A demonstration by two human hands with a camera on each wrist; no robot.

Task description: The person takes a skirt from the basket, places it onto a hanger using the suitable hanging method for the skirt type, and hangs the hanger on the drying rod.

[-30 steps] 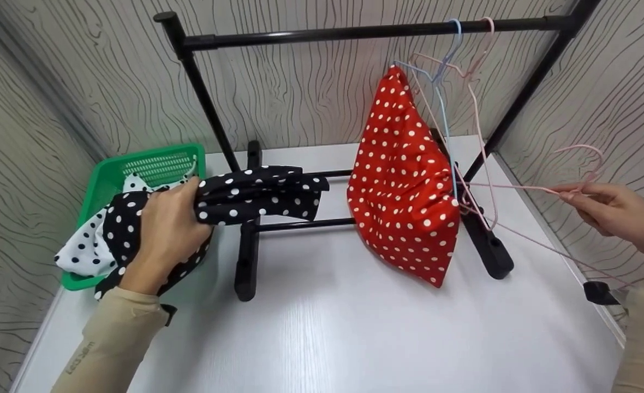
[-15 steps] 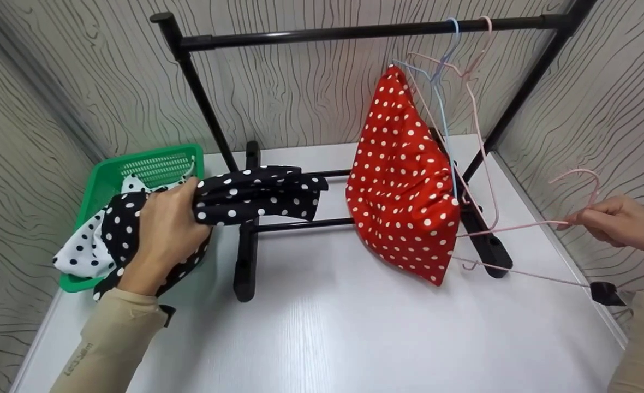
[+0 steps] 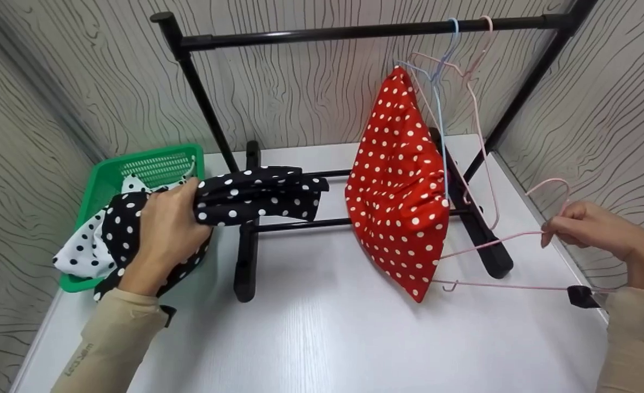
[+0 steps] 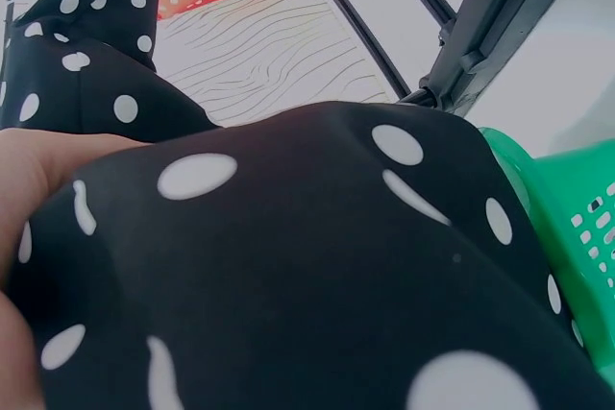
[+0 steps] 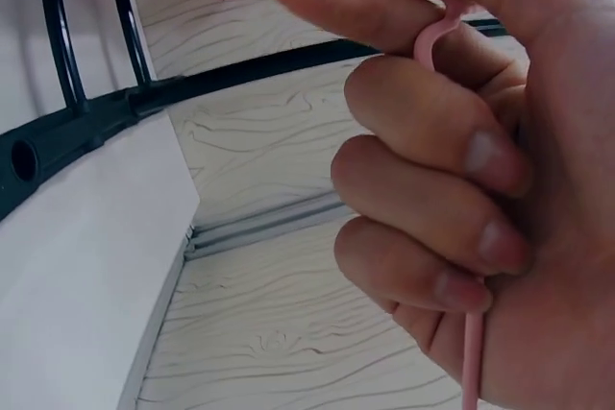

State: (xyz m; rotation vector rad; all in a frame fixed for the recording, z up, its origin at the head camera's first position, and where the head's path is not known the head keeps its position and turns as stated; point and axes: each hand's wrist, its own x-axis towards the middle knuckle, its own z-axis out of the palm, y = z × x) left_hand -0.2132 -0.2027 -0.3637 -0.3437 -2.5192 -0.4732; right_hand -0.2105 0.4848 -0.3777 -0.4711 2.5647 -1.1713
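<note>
In the head view my left hand (image 3: 172,224) grips a bunched black cloth with white dots (image 3: 262,196), its folded end sticking out to the right. The rest of that cloth droops over the basket's right side. At the right, my right hand (image 3: 595,229) holds a pink wire hanger (image 3: 491,243) just under its hook. This hanger's far end passes behind a red cloth with white dots (image 3: 393,180), which hangs from a blue hanger (image 3: 443,123). In the right wrist view the fingers (image 5: 423,189) curl around the pink wire.
A black rack (image 3: 322,35) carries the blue hanger and another pink hanger (image 3: 480,125) at its right end. At the left stands a green basket (image 3: 95,191) with white black-dotted cloth (image 3: 84,254) spilling over its edge. Patterned walls enclose the white table (image 3: 300,338).
My right hand has moved left and slightly down, bringing the pink hanger along and tilting it. The red cloth's lower corner has swung left. My left hand stays in place.
</note>
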